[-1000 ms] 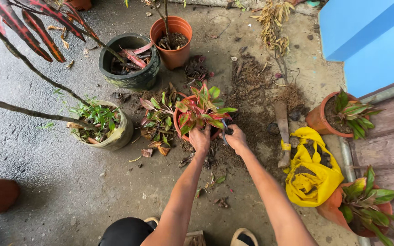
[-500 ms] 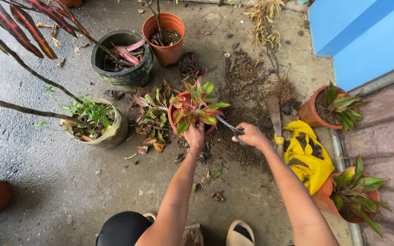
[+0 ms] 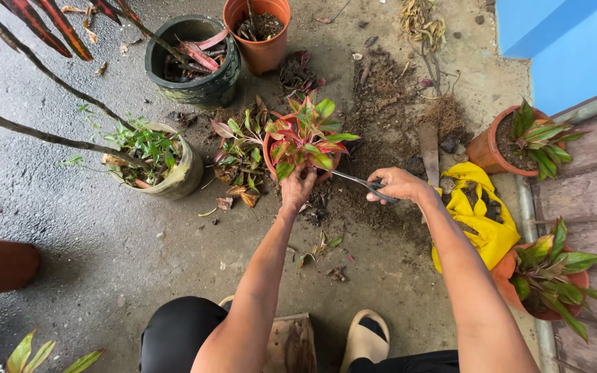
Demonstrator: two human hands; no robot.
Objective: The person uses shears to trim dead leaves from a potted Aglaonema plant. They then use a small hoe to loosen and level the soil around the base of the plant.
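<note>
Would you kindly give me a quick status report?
Left hand on red-green potted plant. Right hand grips scissors, blades toward plant. Loose soil around.

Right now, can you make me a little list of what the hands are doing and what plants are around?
Left hand: left hand grips the red-green plant at its base
Right hand: right hand holds scissors, blades pointing at that plant
Plant's pot: orange pot, mostly hidden by leaves
Ground nearby: loose soil scattered on concrete
Right side: yellow bag, two potted plants
Left side: pale pot with green shoots
Behind: dark pot, orange pot
</note>
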